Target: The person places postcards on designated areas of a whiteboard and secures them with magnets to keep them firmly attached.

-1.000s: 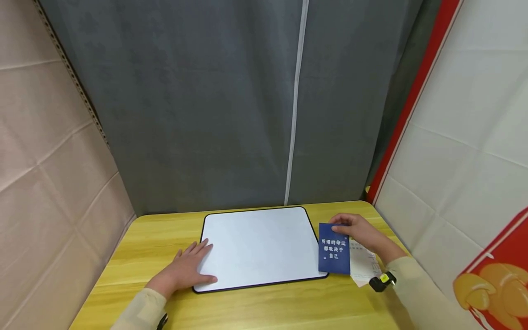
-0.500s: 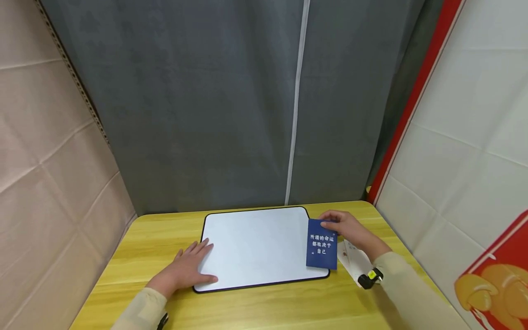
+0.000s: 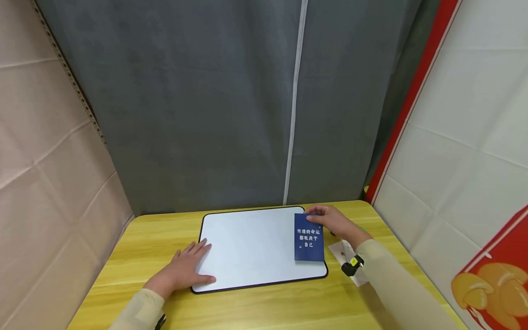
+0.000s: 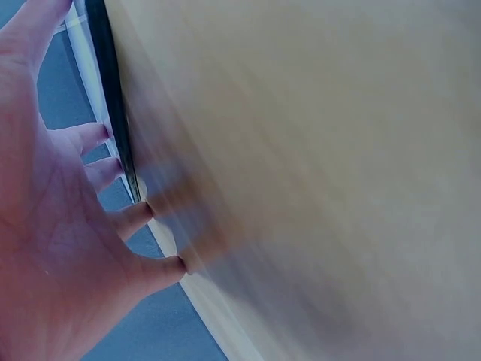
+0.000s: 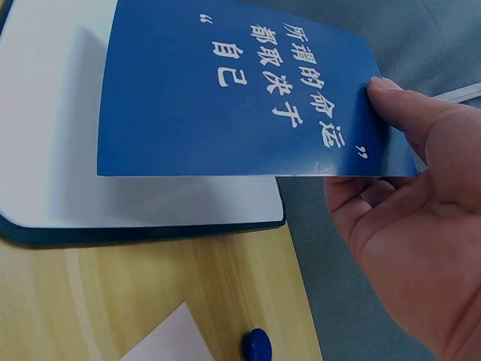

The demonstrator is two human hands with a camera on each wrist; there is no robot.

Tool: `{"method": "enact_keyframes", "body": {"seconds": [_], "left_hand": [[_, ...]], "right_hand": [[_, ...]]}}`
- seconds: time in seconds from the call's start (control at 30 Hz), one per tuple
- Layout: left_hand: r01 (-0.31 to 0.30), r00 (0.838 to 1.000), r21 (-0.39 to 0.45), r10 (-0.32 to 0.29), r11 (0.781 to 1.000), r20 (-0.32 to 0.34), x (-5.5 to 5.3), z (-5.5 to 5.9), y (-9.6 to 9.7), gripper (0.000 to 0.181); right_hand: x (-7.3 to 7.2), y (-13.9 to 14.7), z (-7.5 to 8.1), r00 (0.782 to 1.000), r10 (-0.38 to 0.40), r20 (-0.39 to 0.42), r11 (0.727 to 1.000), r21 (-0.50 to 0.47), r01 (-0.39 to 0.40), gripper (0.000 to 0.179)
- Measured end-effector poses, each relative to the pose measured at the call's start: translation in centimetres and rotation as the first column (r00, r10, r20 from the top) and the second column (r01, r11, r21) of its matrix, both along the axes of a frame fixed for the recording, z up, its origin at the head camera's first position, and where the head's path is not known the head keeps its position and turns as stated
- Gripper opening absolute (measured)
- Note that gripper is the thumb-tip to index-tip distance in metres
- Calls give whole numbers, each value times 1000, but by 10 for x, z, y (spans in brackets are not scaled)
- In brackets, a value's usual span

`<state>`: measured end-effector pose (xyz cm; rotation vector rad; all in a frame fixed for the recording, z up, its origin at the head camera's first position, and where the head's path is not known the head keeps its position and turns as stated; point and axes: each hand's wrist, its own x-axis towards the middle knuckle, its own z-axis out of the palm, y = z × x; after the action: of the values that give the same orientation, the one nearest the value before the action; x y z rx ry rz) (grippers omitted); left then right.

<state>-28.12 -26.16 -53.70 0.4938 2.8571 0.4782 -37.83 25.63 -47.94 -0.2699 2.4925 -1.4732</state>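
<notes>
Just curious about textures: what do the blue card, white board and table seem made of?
Blue card: probably coated paper, slightly glossy; thin, with a pale sheen near one edge. White board: perhaps coated panel; smooth, plain face. Table: wood or imitation; yellow streaked grain.

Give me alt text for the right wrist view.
A right hand pinches a blue card with white Chinese characters above a dark-edged whiteboard. Nearby, a pale paper and a small blue object lie on the wooden table.
</notes>
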Motion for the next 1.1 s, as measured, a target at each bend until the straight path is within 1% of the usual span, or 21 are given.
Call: {"method": "enact_keyframes", "body": {"seconds": [0.1,0.23,0.43,0.6,0.9,1.1], "left_hand": [[7,1000,-2,-7,1000,-4,-1,0,0,114],[9,1000,0,-9,1000,-7,0,2,2,113],[5,1000,-8,-5,1000,-7,1,4,3,113],[3,1000,-8,-3,1000,-7,0,3,2,113],[4,1000,-2,-4,1000,-7,-1,0,1,115],[3,1000,-7,-3,1000,-13,0,-2,0,115]], "right_hand": [[-4,-3,0,1000,-4,3,1000,12,4,29],[-10,-6,-3,1000,-3,7,1000,2,3,27],[-15,-13,0,999,33,-5,999,-16,-33,28],[-18,-21,3,998,60,-21,998,-7,-60,26],[-23,-29,2,996,86,-28,996,-11,-87,20],[-28,-31,0,994,101,-32,995,-15,-101,22]]}}
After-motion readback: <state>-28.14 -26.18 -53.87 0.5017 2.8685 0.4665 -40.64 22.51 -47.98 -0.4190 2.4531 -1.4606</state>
